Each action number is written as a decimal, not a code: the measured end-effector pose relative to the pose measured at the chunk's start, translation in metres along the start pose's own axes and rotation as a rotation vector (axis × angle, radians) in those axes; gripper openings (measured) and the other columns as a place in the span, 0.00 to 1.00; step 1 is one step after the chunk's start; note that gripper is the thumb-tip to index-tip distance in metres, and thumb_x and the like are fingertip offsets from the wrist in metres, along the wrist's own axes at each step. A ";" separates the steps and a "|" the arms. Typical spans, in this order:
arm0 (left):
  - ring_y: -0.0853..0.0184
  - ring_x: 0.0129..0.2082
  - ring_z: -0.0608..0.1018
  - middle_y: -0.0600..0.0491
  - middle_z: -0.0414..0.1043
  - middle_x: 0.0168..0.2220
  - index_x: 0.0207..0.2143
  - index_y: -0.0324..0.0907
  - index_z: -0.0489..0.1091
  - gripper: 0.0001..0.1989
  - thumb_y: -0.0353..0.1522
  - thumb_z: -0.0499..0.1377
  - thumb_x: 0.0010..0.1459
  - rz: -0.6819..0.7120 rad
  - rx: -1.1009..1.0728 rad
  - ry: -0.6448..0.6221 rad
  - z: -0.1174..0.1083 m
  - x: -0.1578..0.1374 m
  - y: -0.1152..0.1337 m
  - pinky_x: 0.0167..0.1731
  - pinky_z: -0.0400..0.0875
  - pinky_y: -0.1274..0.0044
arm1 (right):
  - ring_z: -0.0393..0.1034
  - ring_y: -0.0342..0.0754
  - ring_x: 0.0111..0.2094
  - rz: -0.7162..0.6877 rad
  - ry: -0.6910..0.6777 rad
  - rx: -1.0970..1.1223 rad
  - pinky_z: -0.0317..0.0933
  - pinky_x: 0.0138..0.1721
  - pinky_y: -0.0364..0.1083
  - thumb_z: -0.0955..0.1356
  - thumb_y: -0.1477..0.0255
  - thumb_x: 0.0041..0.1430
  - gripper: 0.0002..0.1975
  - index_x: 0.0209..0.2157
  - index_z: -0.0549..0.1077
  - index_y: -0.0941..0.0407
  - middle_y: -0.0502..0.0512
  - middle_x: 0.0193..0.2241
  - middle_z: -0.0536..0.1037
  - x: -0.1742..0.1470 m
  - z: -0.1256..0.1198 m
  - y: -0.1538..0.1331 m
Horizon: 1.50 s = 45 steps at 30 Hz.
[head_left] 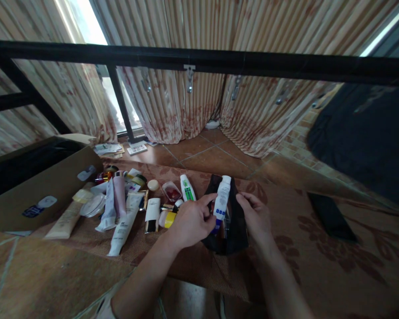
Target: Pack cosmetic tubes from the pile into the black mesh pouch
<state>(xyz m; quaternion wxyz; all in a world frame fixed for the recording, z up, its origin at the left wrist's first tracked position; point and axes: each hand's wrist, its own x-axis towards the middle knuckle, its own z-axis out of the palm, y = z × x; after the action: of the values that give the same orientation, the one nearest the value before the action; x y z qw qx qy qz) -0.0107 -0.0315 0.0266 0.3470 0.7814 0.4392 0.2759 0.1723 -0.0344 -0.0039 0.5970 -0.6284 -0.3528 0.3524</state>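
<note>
A white tube with a blue end (222,197) lies in the mouth of a black pouch (237,241), its white cap pointing away from me. My left hand (194,221) grips this tube from the left between thumb and fingers. On the other side, my right hand (256,217) pinches the pouch's right edge. Further items show inside the pouch but are too dim to name. Just left of the pouch stand a white and green tube (187,188) and a white bottle with a gold base (152,215). A yellow-labelled container (168,219) is partly hidden by my left hand.
Several tubes and jars, among them a long white tube (126,226) and a beige tube (64,221), crowd the left of the brown cloth (279,199). Beyond them is a cardboard box (63,186). A dark phone-like slab (332,217) lies right. A black rail (219,62) crosses ahead.
</note>
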 end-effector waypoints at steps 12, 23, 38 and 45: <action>0.75 0.21 0.70 0.58 0.71 0.25 0.47 0.41 0.68 0.14 0.31 0.55 0.58 0.113 -0.133 0.233 0.014 -0.001 -0.004 0.25 0.63 0.81 | 0.72 0.47 0.26 0.000 0.008 -0.013 0.64 0.28 0.44 0.73 0.58 0.44 0.18 0.33 0.79 0.58 0.54 0.27 0.80 0.000 -0.001 0.000; 0.74 0.27 0.70 0.57 0.70 0.30 0.48 0.42 0.67 0.14 0.28 0.53 0.59 0.165 -0.120 0.435 0.014 -0.002 -0.007 0.31 0.67 0.81 | 0.72 0.48 0.29 -0.016 0.027 -0.062 0.64 0.31 0.45 0.72 0.57 0.45 0.18 0.32 0.78 0.58 0.54 0.28 0.80 0.001 -0.002 0.001; 0.62 0.40 0.76 0.48 0.74 0.42 0.48 0.40 0.68 0.17 0.29 0.56 0.55 -0.181 0.254 0.281 0.006 -0.002 -0.032 0.41 0.70 0.72 | 0.75 0.50 0.30 -0.053 0.113 -0.095 0.66 0.30 0.46 0.72 0.58 0.44 0.19 0.32 0.79 0.59 0.57 0.28 0.81 -0.003 0.000 -0.006; 0.58 0.43 0.75 0.45 0.72 0.43 0.49 0.40 0.66 0.17 0.33 0.55 0.56 -0.277 0.460 0.132 -0.001 -0.007 -0.038 0.42 0.68 0.70 | 0.74 0.50 0.31 -0.064 0.179 -0.094 0.66 0.34 0.48 0.72 0.59 0.45 0.18 0.33 0.79 0.59 0.56 0.29 0.80 0.002 -0.002 0.004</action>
<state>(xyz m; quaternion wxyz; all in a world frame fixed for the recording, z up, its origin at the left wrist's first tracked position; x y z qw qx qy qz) -0.0331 -0.0234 -0.0032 0.1655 0.7525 0.6145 0.1693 0.1753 -0.0338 -0.0079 0.6067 -0.6732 -0.3342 0.2589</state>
